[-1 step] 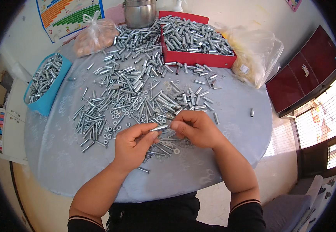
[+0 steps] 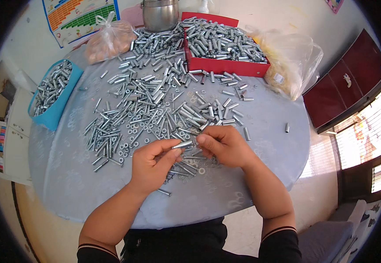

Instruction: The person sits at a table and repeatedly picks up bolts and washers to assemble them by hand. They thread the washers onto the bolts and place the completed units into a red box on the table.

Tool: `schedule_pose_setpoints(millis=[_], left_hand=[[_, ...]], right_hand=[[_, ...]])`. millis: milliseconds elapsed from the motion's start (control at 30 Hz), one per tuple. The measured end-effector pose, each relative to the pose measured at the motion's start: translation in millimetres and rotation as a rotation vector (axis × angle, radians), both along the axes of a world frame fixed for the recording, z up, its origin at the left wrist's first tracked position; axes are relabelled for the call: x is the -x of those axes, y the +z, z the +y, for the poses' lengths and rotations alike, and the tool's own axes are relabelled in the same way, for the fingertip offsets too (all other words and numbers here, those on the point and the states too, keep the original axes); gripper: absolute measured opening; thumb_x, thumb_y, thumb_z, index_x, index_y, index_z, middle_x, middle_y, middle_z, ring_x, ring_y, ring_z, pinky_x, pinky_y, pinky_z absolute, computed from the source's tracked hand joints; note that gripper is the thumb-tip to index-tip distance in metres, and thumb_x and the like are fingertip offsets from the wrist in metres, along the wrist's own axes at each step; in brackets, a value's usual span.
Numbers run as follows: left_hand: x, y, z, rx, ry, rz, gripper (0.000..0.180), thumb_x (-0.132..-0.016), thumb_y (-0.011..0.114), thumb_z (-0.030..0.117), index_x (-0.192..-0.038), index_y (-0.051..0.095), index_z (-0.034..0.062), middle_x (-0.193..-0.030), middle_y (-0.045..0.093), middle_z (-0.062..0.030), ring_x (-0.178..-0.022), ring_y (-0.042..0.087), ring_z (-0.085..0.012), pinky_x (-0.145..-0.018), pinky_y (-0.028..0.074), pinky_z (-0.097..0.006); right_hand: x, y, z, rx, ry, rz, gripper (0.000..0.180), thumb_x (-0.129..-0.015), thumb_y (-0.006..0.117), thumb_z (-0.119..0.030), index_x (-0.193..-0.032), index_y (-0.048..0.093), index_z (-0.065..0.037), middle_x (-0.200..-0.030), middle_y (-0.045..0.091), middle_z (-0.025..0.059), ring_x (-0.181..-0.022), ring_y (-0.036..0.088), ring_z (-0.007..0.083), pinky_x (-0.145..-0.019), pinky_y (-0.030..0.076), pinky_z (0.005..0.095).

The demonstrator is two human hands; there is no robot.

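Between the thumb and forefinger of my left hand (image 2: 152,165) lies a shiny metal expansion bolt (image 2: 183,145), its free end pointing right. My right hand (image 2: 226,148) is closed in a pinch right beside that end; what its fingertips hold, if anything, is too small and covered to make out. Under and beyond both hands spread loose nuts (image 2: 138,125), flat washers (image 2: 202,171), long thin bolts (image 2: 111,139) and metal sleeves (image 2: 155,90). A single bolt (image 2: 164,192) rests close to my left wrist.
A red box (image 2: 230,68) heaped with metal sleeves stands at the back. At the left edge is a blue bin (image 2: 56,117) of similar parts. Knotted plastic bag (image 2: 107,46), steel pot (image 2: 160,16) and clear bag (image 2: 287,70) line the far side of the cloth-covered round table (image 2: 269,127).
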State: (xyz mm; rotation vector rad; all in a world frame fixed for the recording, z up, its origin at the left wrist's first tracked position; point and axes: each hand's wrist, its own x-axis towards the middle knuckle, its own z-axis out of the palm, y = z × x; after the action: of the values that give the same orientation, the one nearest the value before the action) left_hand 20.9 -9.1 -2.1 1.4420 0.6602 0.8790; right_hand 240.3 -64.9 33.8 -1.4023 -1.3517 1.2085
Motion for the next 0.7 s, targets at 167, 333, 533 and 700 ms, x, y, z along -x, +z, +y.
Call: schedule_pose_setpoints(millis=[167, 333, 533, 700], left_hand=[[-1, 1, 0, 0.011, -0.004, 0.025, 0.022, -0.093, 0.065, 0.001, -0.114, 0.067, -0.0038, -0.094, 0.073, -0.0088, -0.080, 0.069, -0.0109, -0.071, 0.055, -0.023], [1, 1, 1, -0.014, -0.035, 0.052, 0.022, -0.095, 0.060, 0.000, -0.116, 0.064, -0.0050, -0.101, 0.073, -0.0110, -0.083, 0.068, -0.0119, -0.074, 0.055, -0.024], [2, -1, 1, -0.020, -0.018, 0.055, 0.023, -0.094, 0.063, 0.001, -0.116, 0.066, -0.0041, -0.098, 0.073, -0.0099, -0.082, 0.068, -0.0105, -0.073, 0.055, -0.023], [2, 0, 1, -0.005, -0.026, 0.055, 0.023, -0.093, 0.063, -0.001, -0.116, 0.065, -0.0044, -0.100, 0.073, -0.0109, -0.083, 0.067, -0.0105, -0.074, 0.055, -0.023]], right_hand=[[0, -5, -1, -0.207, 0.011, -0.040, 0.017, -0.091, 0.071, -0.014, -0.102, 0.066, -0.002, -0.080, 0.063, 0.0006, -0.070, 0.054, 0.0067, -0.062, 0.046, 0.0258], [-9, -6, -1, -0.018, -0.004, -0.170, 0.017, -0.088, 0.073, -0.008, -0.102, 0.067, -0.002, -0.085, 0.066, 0.0007, -0.072, 0.056, 0.0059, -0.064, 0.046, 0.0250], [-7, -6, -3, -0.075, 0.020, -0.058, 0.019, -0.088, 0.074, -0.011, -0.103, 0.065, -0.004, -0.080, 0.063, -0.0012, -0.070, 0.055, 0.0056, -0.063, 0.045, 0.0241], [4, -1, 0, -0.180, -0.051, 0.064, 0.015, -0.091, 0.072, -0.012, -0.100, 0.066, -0.002, -0.079, 0.062, -0.0008, -0.069, 0.055, 0.0064, -0.061, 0.046, 0.0247]])
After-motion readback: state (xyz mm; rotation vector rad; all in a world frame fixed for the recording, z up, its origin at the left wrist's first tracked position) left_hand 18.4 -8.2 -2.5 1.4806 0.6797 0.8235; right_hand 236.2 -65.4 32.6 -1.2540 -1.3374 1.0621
